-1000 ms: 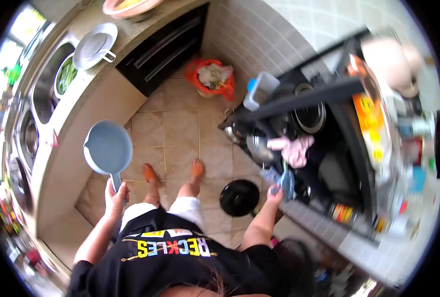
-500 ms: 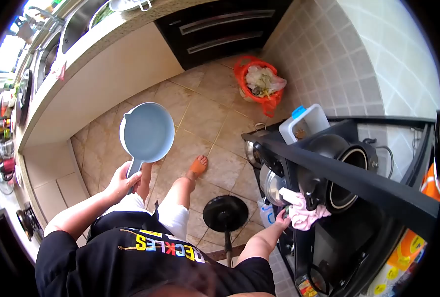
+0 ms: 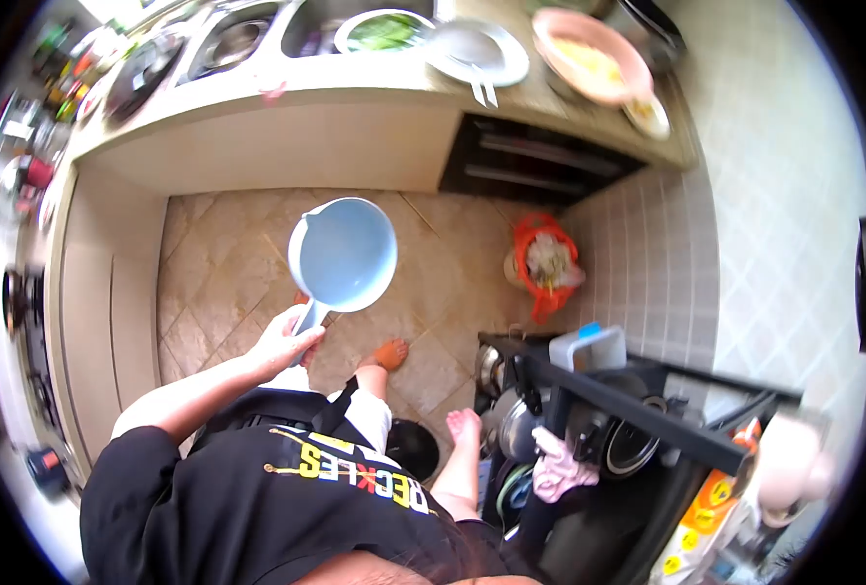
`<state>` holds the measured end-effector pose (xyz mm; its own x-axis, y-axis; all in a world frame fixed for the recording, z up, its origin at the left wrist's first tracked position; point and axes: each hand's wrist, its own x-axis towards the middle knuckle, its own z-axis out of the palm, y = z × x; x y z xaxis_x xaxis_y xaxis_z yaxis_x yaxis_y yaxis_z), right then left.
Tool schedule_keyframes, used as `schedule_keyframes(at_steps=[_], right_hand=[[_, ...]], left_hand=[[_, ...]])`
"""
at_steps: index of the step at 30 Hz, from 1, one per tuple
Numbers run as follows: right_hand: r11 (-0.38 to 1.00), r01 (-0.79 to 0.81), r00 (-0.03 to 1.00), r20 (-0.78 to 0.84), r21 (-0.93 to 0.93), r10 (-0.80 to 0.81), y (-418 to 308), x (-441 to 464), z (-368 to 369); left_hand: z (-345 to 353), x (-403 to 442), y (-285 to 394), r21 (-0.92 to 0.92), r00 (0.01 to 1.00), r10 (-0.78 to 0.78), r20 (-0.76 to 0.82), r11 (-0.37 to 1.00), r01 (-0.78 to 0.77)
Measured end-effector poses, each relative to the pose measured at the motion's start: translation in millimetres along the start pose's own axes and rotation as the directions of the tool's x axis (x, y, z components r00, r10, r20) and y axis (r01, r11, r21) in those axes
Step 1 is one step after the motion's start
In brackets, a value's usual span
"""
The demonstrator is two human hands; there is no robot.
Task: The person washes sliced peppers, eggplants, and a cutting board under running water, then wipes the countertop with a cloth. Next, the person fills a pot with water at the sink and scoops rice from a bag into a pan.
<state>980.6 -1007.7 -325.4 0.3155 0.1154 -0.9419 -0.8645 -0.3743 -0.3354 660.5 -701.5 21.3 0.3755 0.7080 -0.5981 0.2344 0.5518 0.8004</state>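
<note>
My left hand (image 3: 291,343) is closed round the handle of a light blue ladle-like scoop (image 3: 345,255), its round bowl held out over the floor. My right hand (image 3: 464,426) is raised left of a black rack, apart from it, with fingers loosely parted and nothing visible in them. On the rack near it are a metal lid (image 3: 516,432), a pink cloth (image 3: 559,468) and a bluish round item (image 3: 517,490). A black pan (image 3: 413,450) is low by my legs, partly hidden by my shirt.
Ahead, the counter (image 3: 355,86) bears a bowl of greens (image 3: 386,32), a strainer on a plate (image 3: 475,51) and a pink bowl (image 3: 592,57). A red-lined bin (image 3: 548,265) stands by the tiled wall. The rack's black bar (image 3: 637,414) juts out at right.
The view has swung, showing more of the counter. My right hand has come away from the rack, near the pink cloth, and moved left. My left hand still holds the scoop.
</note>
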Motion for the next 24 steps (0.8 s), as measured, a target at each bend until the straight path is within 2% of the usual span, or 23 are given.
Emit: schedule_keyframes(at_steps=[1,2,4,5,8,10,12,13,16,20,24], right_hand=[[0.977,0.047,0.994,0.104,-0.208,-0.026,-5.9,-17.5,35.5],[0.904,0.075,0.991,0.131,-0.421,-0.021,-11.3,-33.4,73.1],[0.738,0.199,0.967,0.253,-0.644,-0.040,-19.1,-64.2,137.5],[0.681,0.270,0.945,0.324,-0.681,-0.050,-19.7,-78.5,164.3],[0.565,0.413,0.878,0.478,-0.715,-0.037,-16.5,-116.6,228.7],[0.520,0.426,0.876,0.480,-0.741,-0.034,-8.6,-132.2,267.7],[0.498,0.334,0.875,0.460,-0.800,0.152,-8.4,-64.9,281.6],[0.426,0.342,0.875,0.449,-0.838,0.181,-2.3,-69.9,302.4],[0.147,0.475,0.842,0.496,-0.868,0.212,32.1,-109.0,413.3],[-0.168,0.659,0.739,0.589,-0.733,0.327,102.2,-186.3,557.4],[-0.324,0.806,0.589,0.619,-0.495,0.519,216.2,-260.6,635.9]], left_hand=[[-13.8,-7.1,-2.7,-0.034,0.999,0.054,0.000,0.998,-0.054],[-28.6,-17.1,-3.5,-0.070,0.994,0.105,-0.011,0.992,-0.106],[-55.7,-43.3,9.4,-0.124,0.992,0.053,-0.113,0.990,-0.067],[-71.4,-57.2,6.8,-0.161,0.983,0.099,-0.154,0.979,-0.124],[-138.5,-97.0,-12.0,-0.159,0.936,0.162,-0.313,0.963,-0.220],[-186.1,-124.7,-30.5,-0.204,0.911,0.130,-0.392,0.953,-0.224],[-218.8,-154.0,-57.5,-0.255,0.857,0.157,-0.491,0.915,-0.314],[-234.5,-172.7,-69.0,-0.218,0.805,0.143,-0.576,0.922,-0.320],[-282.8,-221.0,-112.3,-0.264,0.630,0.084,-0.772,0.859,-0.439],[-311.4,-277.8,-146.2,-0.387,0.410,-0.170,-0.896,0.753,-0.532],[-324.2,-332.7,-204.7,-0.440,0.256,-0.363,-0.896,0.646,-0.624]])
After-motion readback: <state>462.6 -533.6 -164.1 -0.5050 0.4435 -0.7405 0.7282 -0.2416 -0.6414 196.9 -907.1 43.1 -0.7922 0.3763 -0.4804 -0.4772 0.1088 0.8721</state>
